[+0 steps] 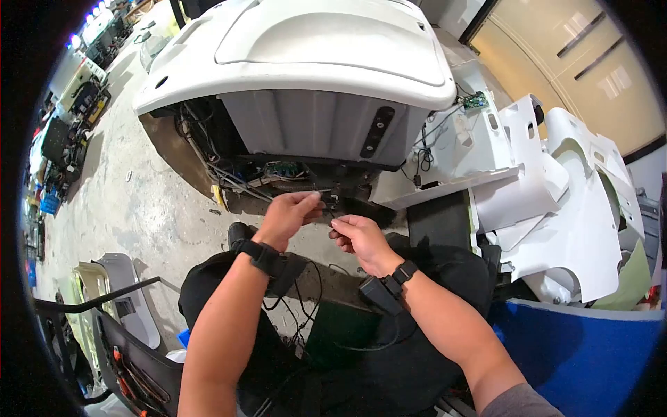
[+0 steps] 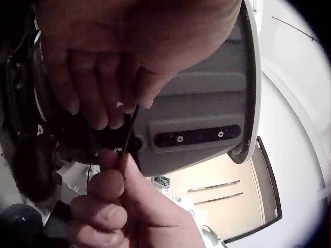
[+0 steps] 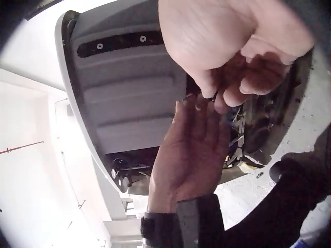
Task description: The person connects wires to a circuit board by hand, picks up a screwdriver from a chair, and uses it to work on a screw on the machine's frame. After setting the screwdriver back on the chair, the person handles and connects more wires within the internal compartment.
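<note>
In the head view my left hand (image 1: 286, 219) and right hand (image 1: 365, 243) are close together, in front of the open lower side of a white-topped machine (image 1: 333, 42). A thin black wire-like strip (image 2: 131, 128) runs between them in the left wrist view. The right hand pinches its lower end between thumb and curled fingers. At the upper end, the left thumb tip presses the strip against the fingers. In the right wrist view the fingertips of both hands meet and mostly hide the strip. Bundled wires (image 1: 236, 182) and a green circuit board (image 1: 281, 169) show in the machine's opening.
White shell panels (image 1: 577, 208) are piled at the right above a blue bin (image 1: 583, 354). A white housing (image 1: 451, 153) with loose black cables stands beside the machine. Pliers (image 1: 128, 372) sit in a black pouch at lower left. Cables (image 1: 302, 313) hang between the person's legs.
</note>
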Tool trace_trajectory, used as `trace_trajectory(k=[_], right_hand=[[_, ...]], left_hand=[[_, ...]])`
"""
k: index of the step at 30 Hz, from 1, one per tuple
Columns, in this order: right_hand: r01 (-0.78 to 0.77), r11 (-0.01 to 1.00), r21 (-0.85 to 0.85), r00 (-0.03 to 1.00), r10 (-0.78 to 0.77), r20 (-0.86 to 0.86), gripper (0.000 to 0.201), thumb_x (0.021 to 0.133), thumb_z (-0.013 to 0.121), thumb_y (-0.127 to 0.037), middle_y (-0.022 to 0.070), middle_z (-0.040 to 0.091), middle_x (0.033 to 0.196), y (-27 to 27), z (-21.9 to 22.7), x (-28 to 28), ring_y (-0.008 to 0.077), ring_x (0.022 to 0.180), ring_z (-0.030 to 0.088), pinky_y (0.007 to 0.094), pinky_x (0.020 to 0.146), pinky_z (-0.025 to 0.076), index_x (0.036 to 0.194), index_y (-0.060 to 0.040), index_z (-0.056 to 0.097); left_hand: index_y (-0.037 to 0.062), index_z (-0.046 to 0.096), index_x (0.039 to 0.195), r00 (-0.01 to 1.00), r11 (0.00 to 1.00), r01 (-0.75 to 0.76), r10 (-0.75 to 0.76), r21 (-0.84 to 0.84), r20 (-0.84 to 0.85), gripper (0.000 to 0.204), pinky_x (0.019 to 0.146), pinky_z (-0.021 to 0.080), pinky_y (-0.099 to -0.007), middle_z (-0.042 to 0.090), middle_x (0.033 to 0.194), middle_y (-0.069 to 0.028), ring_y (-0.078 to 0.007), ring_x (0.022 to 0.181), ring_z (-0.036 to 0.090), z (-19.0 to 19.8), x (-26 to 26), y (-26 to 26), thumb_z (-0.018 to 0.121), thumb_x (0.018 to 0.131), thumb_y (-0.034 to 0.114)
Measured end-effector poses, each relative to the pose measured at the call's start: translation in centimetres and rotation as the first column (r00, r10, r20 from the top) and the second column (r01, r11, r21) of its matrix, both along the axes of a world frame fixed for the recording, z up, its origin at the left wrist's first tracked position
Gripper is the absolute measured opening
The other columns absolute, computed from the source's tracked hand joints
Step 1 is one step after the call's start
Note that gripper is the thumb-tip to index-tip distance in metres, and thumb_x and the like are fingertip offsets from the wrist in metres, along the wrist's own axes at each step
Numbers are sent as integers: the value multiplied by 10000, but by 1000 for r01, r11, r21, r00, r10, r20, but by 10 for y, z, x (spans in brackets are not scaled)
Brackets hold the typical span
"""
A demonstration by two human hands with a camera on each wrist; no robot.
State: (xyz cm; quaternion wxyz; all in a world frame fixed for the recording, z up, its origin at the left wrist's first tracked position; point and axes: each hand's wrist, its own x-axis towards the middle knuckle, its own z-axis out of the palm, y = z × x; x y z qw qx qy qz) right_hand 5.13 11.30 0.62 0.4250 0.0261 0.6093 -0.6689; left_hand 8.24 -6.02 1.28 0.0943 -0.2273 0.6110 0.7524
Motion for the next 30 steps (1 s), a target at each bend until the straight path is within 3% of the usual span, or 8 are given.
trace_trajectory(k=[4, 6, 14, 17, 19, 22, 26, 30], right_hand=[[65, 997, -31, 996, -63, 64, 157, 861, 519, -184, 2, 573, 767, 0, -8, -3, 64, 621, 470, 202, 553, 370, 898, -44, 580], [81, 995, -64, 994, -76, 80, 154, 862, 510, -177, 1, 571, 766, 2, -10, -5, 63, 614, 465, 198, 549, 366, 900, -46, 581], [243, 970, -22, 947, -233, 220, 182, 876, 468, -209, 1, 564, 755, 2, -15, -13, 68, 598, 458, 215, 520, 365, 906, -70, 583], [310, 951, 18, 925, -306, 225, 183, 875, 463, -221, -4, 566, 746, -3, -24, -22, 75, 605, 474, 222, 522, 370, 887, -80, 580], [311, 950, 11, 926, -306, 220, 178, 874, 462, -221, -4, 568, 742, -2, -32, -28, 79, 607, 481, 222, 524, 373, 875, -84, 576], [307, 951, 20, 931, -305, 202, 167, 873, 458, -216, -4, 571, 735, -1, -39, -31, 86, 605, 491, 222, 525, 377, 860, -93, 569], [288, 957, 26, 933, -287, 215, 159, 878, 465, -222, 0, 569, 732, -3, -39, -34, 90, 594, 483, 226, 520, 379, 847, -98, 559], [246, 969, 16, 949, -244, 201, 178, 887, 466, -239, 3, 565, 738, -6, -27, -30, 89, 614, 480, 220, 528, 374, 852, -86, 550]], left_hand=[[1, 602, 968, 1000, 998, 23, -24, 51, 10, 239, 735, 455, -248, 619, 844, -46, -117, 755, 573, -7, -12, 13, 552, 867, 212], [-9, 598, 956, 993, 991, 116, -117, 72, 11, 228, 737, 463, -258, 618, 834, -45, -120, 743, 575, -11, -19, 18, 551, 866, 196], [-35, 593, 943, 995, 997, 70, -72, 42, 64, 229, 663, 447, -253, 614, 815, -54, -118, 709, 552, -25, -50, 39, 564, 855, 175], [-41, 595, 935, 994, 1000, -13, 10, 25, 110, 229, 626, 433, -252, 611, 801, -52, -117, 688, 538, -31, -62, 45, 568, 851, 171], [-40, 598, 920, 994, 998, -65, 64, 8, 83, 217, 604, 436, -254, 608, 777, -52, -116, 666, 537, -34, -67, 47, 574, 846, 162], [-50, 595, 931, 996, 999, -4, 7, -40, 89, 223, 593, 441, -257, 620, 779, -65, -122, 663, 547, -43, -74, 46, 578, 841, 152], [-43, 605, 940, 998, 972, -19, 31, -235, 49, 222, 592, 446, -262, 639, 789, -84, -123, 689, 570, -51, -73, 49, 606, 816, 141], [-48, 604, 915, 994, 976, -57, 74, -211, 77, 216, 583, 435, -259, 636, 770, -81, -119, 667, 560, -40, -67, 44, 594, 824, 148]])
